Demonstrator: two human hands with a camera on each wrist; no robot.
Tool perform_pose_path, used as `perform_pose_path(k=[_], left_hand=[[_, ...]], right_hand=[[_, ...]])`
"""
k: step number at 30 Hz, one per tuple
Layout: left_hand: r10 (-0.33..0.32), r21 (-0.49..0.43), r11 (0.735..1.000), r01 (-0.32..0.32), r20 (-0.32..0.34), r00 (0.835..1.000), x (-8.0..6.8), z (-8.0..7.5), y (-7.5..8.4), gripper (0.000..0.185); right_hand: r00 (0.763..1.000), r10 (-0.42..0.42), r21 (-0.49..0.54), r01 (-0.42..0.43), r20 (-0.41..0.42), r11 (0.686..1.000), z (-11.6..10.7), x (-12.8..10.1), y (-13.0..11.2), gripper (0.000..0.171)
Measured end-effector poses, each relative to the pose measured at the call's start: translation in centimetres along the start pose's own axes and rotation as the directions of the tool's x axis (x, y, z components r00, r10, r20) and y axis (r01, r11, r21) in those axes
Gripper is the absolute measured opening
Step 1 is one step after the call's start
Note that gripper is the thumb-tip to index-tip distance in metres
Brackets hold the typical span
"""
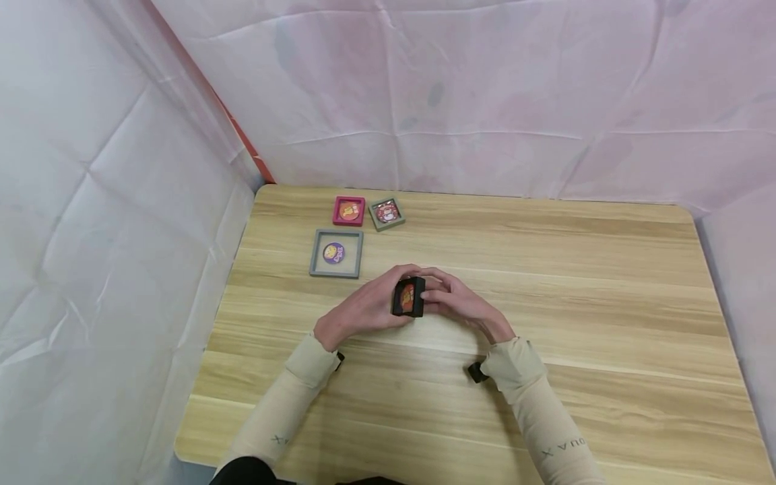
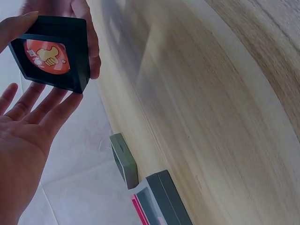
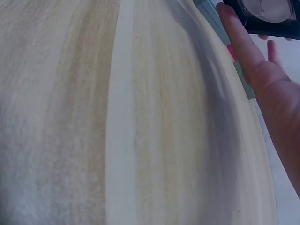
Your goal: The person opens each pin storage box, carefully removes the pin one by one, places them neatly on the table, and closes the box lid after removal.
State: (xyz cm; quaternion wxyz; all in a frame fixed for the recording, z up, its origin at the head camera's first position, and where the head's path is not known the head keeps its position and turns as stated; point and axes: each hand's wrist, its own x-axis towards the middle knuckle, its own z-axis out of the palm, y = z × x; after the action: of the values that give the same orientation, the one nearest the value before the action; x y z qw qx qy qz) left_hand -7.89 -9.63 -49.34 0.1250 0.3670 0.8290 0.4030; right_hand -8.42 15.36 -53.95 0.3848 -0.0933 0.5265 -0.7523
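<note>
A small black square frame [image 1: 409, 297] with a red and orange round badge inside is held upright above the middle of the wooden table [image 1: 606, 303] between both hands. My left hand [image 1: 364, 310] holds its left side; in the left wrist view the thumb touches the frame [image 2: 51, 51] at the top left and the fingers [image 2: 44, 103] lie under its lower edge. My right hand [image 1: 457, 303] grips the right side, and a finger [image 3: 243, 44] runs along the frame's edge [image 3: 267, 21] in the right wrist view.
Three more framed badges lie at the table's far left: a pink frame [image 1: 348, 211], a small grey frame [image 1: 386, 213] and a larger grey frame [image 1: 336, 253] with a purple badge. White sheeting walls off the back and left.
</note>
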Motion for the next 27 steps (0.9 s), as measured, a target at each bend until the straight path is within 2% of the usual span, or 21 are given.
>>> perform_pose_path(k=[6,18,23,27], left_hand=[[0.020,0.003,1.000,-0.020,-0.001,1.000,-0.1,0.1,0.1,0.087],[0.034,0.031,0.999,-0.034,-0.002,0.999,0.1,0.3,0.0,0.088],[0.003,0.034,0.999,-0.002,-0.004,1.000,0.0,0.3,-0.1,0.090],[-0.029,0.025,0.999,0.029,0.000,1.000,-0.1,0.1,0.0,0.091]], right_hand=[[0.999,0.005,-0.012,-0.006,-0.050,1.000,0.2,0.0,0.1,0.032],[0.998,-0.013,-0.010,0.012,-0.056,1.000,-0.3,-0.5,0.4,0.029],[0.996,-0.025,-0.027,0.023,-0.082,0.999,-0.5,-0.8,0.6,0.032],[0.991,-0.048,-0.121,0.033,-0.122,0.992,-0.8,-1.0,0.7,0.038]])
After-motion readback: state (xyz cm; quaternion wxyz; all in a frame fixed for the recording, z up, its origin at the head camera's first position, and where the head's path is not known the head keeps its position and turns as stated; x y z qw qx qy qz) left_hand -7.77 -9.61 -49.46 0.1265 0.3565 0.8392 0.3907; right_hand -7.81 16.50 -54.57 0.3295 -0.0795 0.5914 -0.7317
